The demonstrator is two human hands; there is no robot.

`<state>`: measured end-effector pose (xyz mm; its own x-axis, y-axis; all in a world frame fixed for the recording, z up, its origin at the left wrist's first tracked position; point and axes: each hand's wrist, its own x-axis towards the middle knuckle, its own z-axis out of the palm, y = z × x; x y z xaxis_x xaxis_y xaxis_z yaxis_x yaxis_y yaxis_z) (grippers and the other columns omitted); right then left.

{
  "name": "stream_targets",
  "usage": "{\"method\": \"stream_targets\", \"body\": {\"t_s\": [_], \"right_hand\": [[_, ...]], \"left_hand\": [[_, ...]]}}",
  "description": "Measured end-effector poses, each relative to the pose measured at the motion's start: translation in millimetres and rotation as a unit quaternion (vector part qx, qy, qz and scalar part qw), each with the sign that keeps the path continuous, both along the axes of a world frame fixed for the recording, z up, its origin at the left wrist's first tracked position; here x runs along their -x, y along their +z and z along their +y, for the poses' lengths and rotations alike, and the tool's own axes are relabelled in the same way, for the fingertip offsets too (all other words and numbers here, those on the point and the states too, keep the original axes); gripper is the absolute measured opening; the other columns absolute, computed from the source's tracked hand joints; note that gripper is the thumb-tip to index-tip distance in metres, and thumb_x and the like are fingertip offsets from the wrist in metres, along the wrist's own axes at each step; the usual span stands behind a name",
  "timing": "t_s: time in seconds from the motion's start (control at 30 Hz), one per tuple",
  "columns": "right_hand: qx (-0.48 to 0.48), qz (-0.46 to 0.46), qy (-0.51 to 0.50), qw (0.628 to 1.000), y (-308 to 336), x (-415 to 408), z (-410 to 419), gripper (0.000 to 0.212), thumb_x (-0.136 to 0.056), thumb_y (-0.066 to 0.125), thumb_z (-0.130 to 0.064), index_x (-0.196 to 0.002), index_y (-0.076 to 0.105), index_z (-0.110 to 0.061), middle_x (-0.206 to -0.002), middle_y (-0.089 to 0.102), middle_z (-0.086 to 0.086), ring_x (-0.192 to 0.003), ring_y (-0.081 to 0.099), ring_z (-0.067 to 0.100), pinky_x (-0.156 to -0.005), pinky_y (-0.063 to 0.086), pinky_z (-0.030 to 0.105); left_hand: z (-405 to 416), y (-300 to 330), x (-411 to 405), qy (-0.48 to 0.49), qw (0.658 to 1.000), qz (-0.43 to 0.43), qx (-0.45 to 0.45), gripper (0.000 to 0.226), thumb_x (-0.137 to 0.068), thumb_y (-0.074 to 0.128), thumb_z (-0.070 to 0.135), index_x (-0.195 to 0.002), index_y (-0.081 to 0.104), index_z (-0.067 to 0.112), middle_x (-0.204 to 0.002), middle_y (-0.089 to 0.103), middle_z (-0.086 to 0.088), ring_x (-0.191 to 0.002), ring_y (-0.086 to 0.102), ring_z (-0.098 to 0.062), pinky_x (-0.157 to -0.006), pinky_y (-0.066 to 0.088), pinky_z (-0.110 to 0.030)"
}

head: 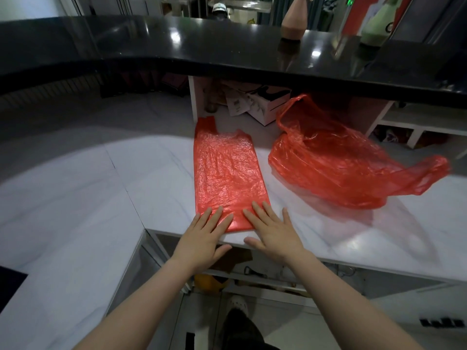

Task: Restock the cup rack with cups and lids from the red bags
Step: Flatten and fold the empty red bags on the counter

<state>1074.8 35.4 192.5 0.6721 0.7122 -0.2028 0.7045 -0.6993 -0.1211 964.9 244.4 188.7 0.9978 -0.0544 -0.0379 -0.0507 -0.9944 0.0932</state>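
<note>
A flattened red plastic bag (226, 173) lies lengthwise on the white marble counter (101, 193), its handles pointing away from me. My left hand (204, 236) and my right hand (274, 229) press side by side on its near end, fingers straight and spread, at the counter's front edge. A second red bag (338, 160) lies crumpled and puffed up to the right, apart from both hands. I see no cups, lids or cup rack.
A raised black glossy bar top (227, 46) runs across the back, with a pink vase (294, 18) and a green bottle (376, 24) on it. Under it, a cubby holds a white box and papers (252, 104). Open shelves sit below the counter's front edge.
</note>
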Motion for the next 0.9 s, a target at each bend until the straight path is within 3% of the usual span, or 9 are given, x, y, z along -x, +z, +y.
{"method": "stream_targets", "body": {"t_s": [0.13, 0.27, 0.33, 0.37, 0.43, 0.53, 0.67, 0.8, 0.9], "right_hand": [[0.011, 0.014, 0.016, 1.000, 5.5, -0.1, -2.4, 0.085, -0.081, 0.020, -0.080, -0.148, -0.015, -0.041, -0.154, -0.025, -0.010, -0.142, -0.026, 0.014, -0.111, -0.013, 0.057], [-0.026, 0.014, 0.023, 0.999, 9.4, 9.3, -15.8, 0.100, -0.078, 0.050, -0.071, -0.152, -0.006, -0.032, -0.156, -0.015, -0.013, -0.143, -0.016, 0.010, -0.114, -0.013, 0.045], [-0.105, -0.001, 0.007, 0.994, 10.1, 17.8, -25.6, 0.091, -0.077, 0.068, -0.049, -0.151, 0.021, -0.021, -0.159, 0.013, -0.004, -0.146, 0.011, 0.015, -0.119, 0.002, 0.041], [-0.149, -0.021, 0.000, 0.989, 11.0, 21.5, -30.2, 0.081, -0.074, 0.076, -0.039, -0.143, 0.040, -0.017, -0.153, 0.032, 0.004, -0.140, 0.030, 0.024, -0.117, 0.019, 0.043], [-0.221, -0.051, -0.016, 0.974, 12.0, 28.5, -38.3, 0.058, -0.066, 0.084, -0.025, -0.118, 0.063, -0.012, -0.124, 0.057, 0.011, -0.113, 0.054, 0.033, -0.097, 0.046, 0.042], [-0.264, -0.049, -0.011, 0.963, 14.4, 34.4, -42.2, 0.034, -0.070, 0.082, -0.020, -0.100, 0.069, -0.015, -0.099, 0.064, 0.002, -0.093, 0.057, 0.021, -0.082, 0.048, 0.031], [-0.295, 0.024, -0.127, 0.947, 21.3, 30.7, -38.5, 0.013, -0.086, 0.065, -0.017, -0.098, 0.068, -0.021, -0.087, 0.058, -0.014, -0.084, 0.049, 0.007, -0.072, 0.037, 0.016], [-0.341, 0.069, -0.240, 0.906, 23.4, 24.1, -24.7, 0.009, -0.090, 0.063, -0.026, -0.097, 0.058, -0.028, -0.073, 0.062, -0.013, -0.068, 0.057, 0.003, -0.056, 0.037, 0.016], [-0.351, 0.079, -0.296, 0.885, 20.7, 20.6, -16.8, 0.019, -0.088, 0.065, -0.027, -0.101, 0.051, -0.029, -0.062, 0.060, -0.008, -0.061, 0.057, 0.002, -0.052, 0.035, 0.019]], "left_hand": [[4.7, -2.6, 0.5, -0.009, 1.000, -0.001, 0.019, 0.082, -0.093, 0.037, 0.058, -0.145, -0.020, 0.032, -0.151, -0.023, 0.006, -0.139, -0.022, -0.015, -0.107, -0.024, -0.029], [14.5, -1.0, 10.7, -0.033, 0.996, -0.027, 0.082, 0.076, -0.093, 0.053, 0.019, -0.150, 0.003, 0.024, -0.155, -0.006, 0.004, -0.147, 0.000, -0.015, -0.113, -0.016, -0.024], [16.8, 4.3, 17.7, -0.002, 0.986, -0.062, 0.155, 0.064, -0.091, 0.057, 0.015, -0.148, 0.028, 0.020, -0.156, 0.020, 0.001, -0.144, 0.021, -0.017, -0.118, 0.009, -0.027], [18.3, 7.3, 20.9, 0.004, 0.981, -0.075, 0.178, 0.057, -0.090, 0.060, 0.014, -0.142, 0.039, 0.018, -0.154, 0.029, -0.001, -0.141, 0.029, -0.018, -0.116, 0.020, -0.030], [21.4, 11.1, 26.3, 0.000, 0.977, -0.090, 0.193, 0.044, -0.084, 0.067, 0.010, -0.127, 0.056, 0.013, -0.146, 0.043, -0.004, -0.133, 0.043, -0.022, -0.109, 0.035, -0.033], [24.3, 14.9, 30.8, 0.030, 0.967, -0.134, 0.217, 0.038, -0.076, 0.073, 0.002, -0.112, 0.067, 0.011, -0.123, 0.059, -0.007, -0.111, 0.056, -0.021, -0.095, 0.047, -0.032], [24.4, 16.3, 29.0, 0.138, 0.941, -0.134, 0.280, 0.039, -0.082, 0.068, 0.008, -0.119, 0.060, 0.017, -0.112, 0.062, 0.002, -0.099, 0.053, -0.008, -0.090, 0.046, -0.027], [19.9, 19.6, 19.0, 0.210, 0.905, -0.129, 0.347, 0.031, -0.089, 0.062, 0.023, -0.120, 0.056, 0.023, -0.103, 0.063, 0.006, -0.088, 0.059, -0.006, -0.076, 0.051, -0.025], [13.4, 22.9, 7.3, 0.251, 0.896, -0.134, 0.340, 0.026, -0.092, 0.057, 0.031, -0.117, 0.055, 0.023, -0.093, 0.063, 0.009, -0.077, 0.056, 0.000, -0.063, 0.043, -0.017]]}}
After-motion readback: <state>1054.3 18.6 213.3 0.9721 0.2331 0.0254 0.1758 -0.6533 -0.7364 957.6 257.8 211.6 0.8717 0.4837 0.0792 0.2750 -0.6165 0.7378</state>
